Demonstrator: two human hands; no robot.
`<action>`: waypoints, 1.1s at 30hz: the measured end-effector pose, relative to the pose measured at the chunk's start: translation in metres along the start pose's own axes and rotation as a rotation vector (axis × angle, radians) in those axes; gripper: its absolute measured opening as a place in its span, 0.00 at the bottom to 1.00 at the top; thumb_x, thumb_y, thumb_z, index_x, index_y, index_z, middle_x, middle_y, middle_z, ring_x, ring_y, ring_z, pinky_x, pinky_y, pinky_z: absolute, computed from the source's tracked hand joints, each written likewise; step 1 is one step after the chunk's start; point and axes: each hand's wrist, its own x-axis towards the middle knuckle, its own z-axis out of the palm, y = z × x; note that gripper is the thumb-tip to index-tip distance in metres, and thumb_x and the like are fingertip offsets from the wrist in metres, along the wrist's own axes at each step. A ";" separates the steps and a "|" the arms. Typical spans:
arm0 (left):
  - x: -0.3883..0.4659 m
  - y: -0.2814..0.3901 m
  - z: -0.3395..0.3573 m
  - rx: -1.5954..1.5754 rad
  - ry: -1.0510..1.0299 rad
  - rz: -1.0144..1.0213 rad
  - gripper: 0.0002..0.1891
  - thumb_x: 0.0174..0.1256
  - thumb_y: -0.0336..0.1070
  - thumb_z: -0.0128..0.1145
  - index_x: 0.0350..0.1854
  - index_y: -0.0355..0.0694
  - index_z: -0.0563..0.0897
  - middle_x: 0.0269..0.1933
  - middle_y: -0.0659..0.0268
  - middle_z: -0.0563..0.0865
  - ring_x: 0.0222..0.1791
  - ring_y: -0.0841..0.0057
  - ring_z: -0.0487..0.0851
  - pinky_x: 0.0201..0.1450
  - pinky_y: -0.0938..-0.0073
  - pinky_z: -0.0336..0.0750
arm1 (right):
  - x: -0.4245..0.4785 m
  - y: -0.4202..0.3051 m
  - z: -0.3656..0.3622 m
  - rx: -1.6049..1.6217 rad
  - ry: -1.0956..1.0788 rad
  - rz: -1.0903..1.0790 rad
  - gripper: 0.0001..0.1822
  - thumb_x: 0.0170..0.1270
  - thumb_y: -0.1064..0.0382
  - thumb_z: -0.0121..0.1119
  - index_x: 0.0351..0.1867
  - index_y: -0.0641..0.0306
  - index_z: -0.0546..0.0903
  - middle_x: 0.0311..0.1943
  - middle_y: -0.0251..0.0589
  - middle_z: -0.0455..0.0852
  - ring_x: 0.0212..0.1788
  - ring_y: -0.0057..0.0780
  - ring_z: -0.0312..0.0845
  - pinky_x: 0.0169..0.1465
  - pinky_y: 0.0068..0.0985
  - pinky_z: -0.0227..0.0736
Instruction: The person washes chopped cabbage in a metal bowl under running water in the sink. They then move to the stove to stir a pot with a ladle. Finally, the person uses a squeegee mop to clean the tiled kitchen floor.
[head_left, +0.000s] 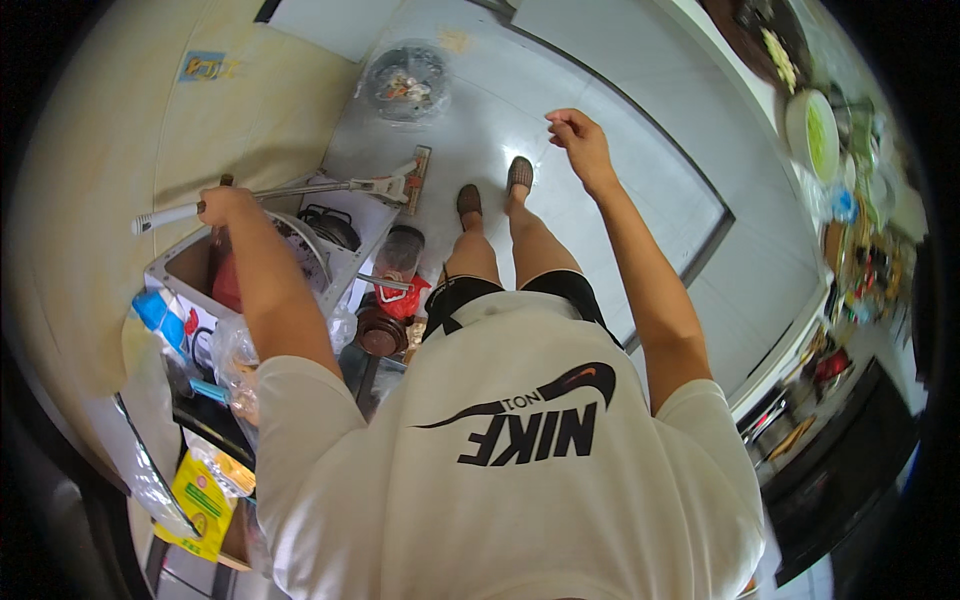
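My left hand (226, 207) reaches over a metal box-like rack (176, 262) by the wall. Its fingers curl around a brown handle (226, 180), whose end sticks out above them. What the handle belongs to is partly hidden by my forearm. Passing right by this hand is the pole of a flat mop (300, 190), with its white grip to the left. A large round metal pan or lid (307, 244) stands tilted in the rack beside a red item (226, 283). Over the floor, my right hand (585, 146) hangs with loosely bent fingers and nothing visible in it.
A bin lined with clear plastic (409, 86) holds food scraps. Near my legs stand a clear jar (399, 253) and a brown pot (382, 330). Along the right runs a counter with a bowl of shredded green food (814, 139). A yellow packet (196, 506) sits lower left.
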 end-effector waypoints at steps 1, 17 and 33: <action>-0.028 -0.004 0.005 0.004 -0.065 0.079 0.16 0.59 0.40 0.59 0.39 0.28 0.78 0.35 0.52 0.82 0.35 0.61 0.80 0.37 0.61 0.74 | -0.006 0.001 -0.001 0.042 0.015 -0.025 0.09 0.67 0.66 0.52 0.42 0.67 0.81 0.33 0.37 0.83 0.34 0.22 0.79 0.41 0.21 0.77; -0.508 -0.101 -0.261 0.681 -2.414 0.727 0.13 0.60 0.41 0.61 0.35 0.34 0.83 0.22 0.67 0.80 0.23 0.78 0.76 0.30 0.71 0.72 | -0.276 -0.004 -0.177 0.421 0.215 -0.007 0.25 0.69 0.45 0.47 0.50 0.66 0.81 0.36 0.37 0.83 0.38 0.24 0.76 0.50 0.22 0.72; -0.756 -0.236 -0.628 0.259 -3.166 1.958 0.09 0.61 0.41 0.56 0.29 0.42 0.81 0.27 0.56 0.85 0.31 0.57 0.84 0.36 0.57 0.77 | -0.672 0.162 -0.318 -0.445 0.460 0.762 0.17 0.56 0.55 0.62 0.43 0.64 0.81 0.30 0.52 0.84 0.35 0.50 0.80 0.41 0.40 0.73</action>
